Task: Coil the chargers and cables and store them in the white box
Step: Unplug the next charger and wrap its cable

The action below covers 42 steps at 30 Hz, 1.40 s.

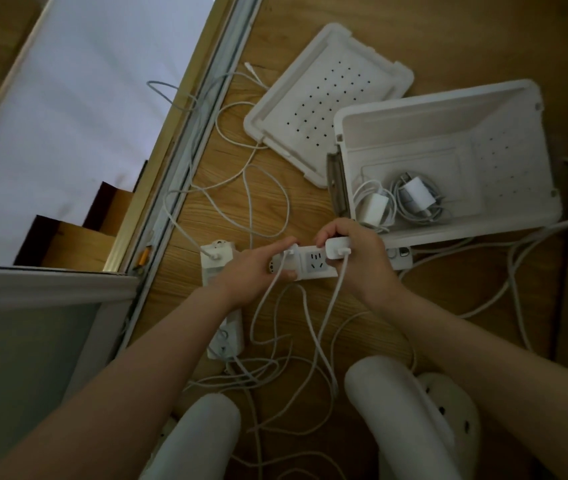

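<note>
A white power strip (313, 263) lies across the wooden floor between my hands. My left hand (258, 268) grips its left end, where a small plug with a white cable sits. My right hand (355, 258) holds a white charger (338, 247) plugged into the strip's right part; its cable (331, 306) trails down toward me. The white box (518, 220) stands open at the right, with two coiled chargers (400, 202) inside. Loose white cables (268, 202) sprawl over the floor.
The box's perforated lid (327, 102) lies upside down behind the strip. A second power strip (220, 306) runs under my left wrist. My knees and a white slipper (449, 410) are at the bottom. A sliding-door track (185, 150) and stairs border the left.
</note>
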Available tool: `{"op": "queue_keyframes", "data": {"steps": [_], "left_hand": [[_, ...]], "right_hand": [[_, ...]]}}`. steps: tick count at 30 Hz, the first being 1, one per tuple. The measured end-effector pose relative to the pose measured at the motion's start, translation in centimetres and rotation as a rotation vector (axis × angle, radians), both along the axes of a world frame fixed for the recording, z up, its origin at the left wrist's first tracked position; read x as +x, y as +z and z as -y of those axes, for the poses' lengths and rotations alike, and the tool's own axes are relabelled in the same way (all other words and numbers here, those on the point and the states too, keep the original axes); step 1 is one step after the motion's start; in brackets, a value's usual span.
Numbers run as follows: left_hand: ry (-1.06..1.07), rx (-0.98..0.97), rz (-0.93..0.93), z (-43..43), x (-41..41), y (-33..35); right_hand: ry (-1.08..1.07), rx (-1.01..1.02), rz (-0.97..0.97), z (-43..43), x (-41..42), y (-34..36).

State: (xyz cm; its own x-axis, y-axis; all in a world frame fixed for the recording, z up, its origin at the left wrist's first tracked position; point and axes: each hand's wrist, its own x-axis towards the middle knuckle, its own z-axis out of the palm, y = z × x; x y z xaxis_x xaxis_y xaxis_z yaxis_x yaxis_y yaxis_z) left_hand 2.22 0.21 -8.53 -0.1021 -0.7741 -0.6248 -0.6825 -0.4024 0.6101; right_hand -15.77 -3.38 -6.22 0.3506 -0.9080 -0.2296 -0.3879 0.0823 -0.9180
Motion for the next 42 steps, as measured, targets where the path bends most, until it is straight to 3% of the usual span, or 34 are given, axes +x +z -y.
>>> {"op": "queue_keyframes", "data": {"steps": [6, 11, 15, 19, 22, 25, 28, 31, 34, 35, 38, 42], "left_hand": [[0.062, 0.032, 0.047, 0.5, -1.0, 1.3], [0.5, -0.221, 0.019, 1.7, -2.7, 9.0], [0.461, -0.04, -0.318, 1.2, -5.2, 17.1], [0.555, 0.047, -0.703, -0.1, -5.6, 22.5], [0.572, 0.055, -0.846, -1.0, -5.6, 25.9], [0.567, 0.01, -0.824, -2.4, -5.8, 28.3], [0.656, -0.034, -0.831, -3.7, -5.7, 30.2], [0.784, -0.052, -1.037, -4.9, -5.1, 32.6], [0.9, -0.048, -1.114, -6.2, -3.9, 34.6], [0.923, -0.027, -1.12, -6.7, -3.4, 35.1], [0.869, 0.017, -1.101, -8.2, -2.2, 36.2], [0.576, 0.019, -1.012, -10.5, -1.2, 37.7]], "right_hand": [[0.027, -0.096, -0.031, 1.1, -1.3, 5.0], [0.146, -0.266, -0.067, 1.3, -1.5, 10.4], [0.19, -0.399, -0.051, 1.0, -0.6, 14.9], [0.245, -0.383, -0.07, 0.1, -0.1, 19.5], [0.368, -0.473, -0.204, -0.9, -0.1, 22.4], [0.463, -0.521, -0.23, -2.0, -0.5, 25.6], [0.335, -0.451, -0.171, -3.3, -0.1, 27.7], [0.027, -0.259, -0.021, -4.7, 0.8, 29.4], [0.244, 0.149, 0.083, -6.8, 1.3, 31.1], [0.352, 0.174, 0.104, -7.8, 1.5, 31.5], [0.577, -0.022, 0.044, -10.0, 1.9, 31.8], [0.625, -0.195, -0.187, -11.2, 0.7, 30.3]]}}
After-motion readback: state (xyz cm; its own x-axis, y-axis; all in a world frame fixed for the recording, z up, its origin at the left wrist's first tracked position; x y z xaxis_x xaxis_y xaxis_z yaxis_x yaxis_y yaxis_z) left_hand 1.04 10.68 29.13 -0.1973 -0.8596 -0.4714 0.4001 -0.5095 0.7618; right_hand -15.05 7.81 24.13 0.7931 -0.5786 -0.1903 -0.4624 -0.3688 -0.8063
